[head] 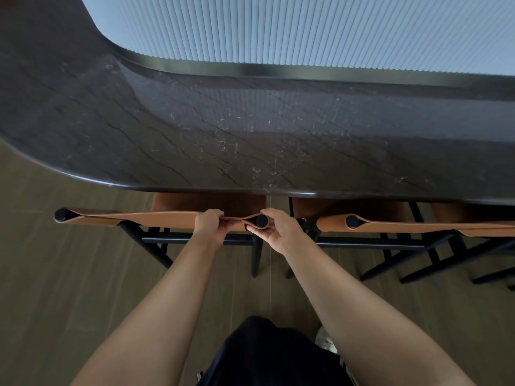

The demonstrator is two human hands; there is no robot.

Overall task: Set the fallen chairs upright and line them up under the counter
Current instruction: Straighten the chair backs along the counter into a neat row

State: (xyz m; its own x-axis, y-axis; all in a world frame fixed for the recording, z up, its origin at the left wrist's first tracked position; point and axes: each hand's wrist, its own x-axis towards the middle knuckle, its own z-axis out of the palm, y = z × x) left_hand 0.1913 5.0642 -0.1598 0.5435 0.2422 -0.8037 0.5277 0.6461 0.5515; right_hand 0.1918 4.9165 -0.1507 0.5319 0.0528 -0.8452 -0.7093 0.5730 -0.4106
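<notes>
Risk noted: the left chair (156, 217) stands upright with its seat tucked under the bench (250, 135) edge. Its right post cap (261, 220) sits near the second chair (418, 225), so a sideways shove could knock the two frames together or skew the row. A hard forward push could drive the leather backrest (111, 215) against the bench edge. The sling backrest is soft (it is visibly pinched flat at the point of hold), so force applied there may twist the chair rather than slide it squarely across the floor (55, 274). Hand pose: both arms reach forward and down, close together at the right end of the backrest. The left hand (207, 222) is clenched over the top edge, knuckles up, its grip pinching the leather. The right hand (276, 232) is cupped round the post just below the cap, palm turned inward, fingers curled about it. The second chair is upright under the bench, untouched.
</notes>
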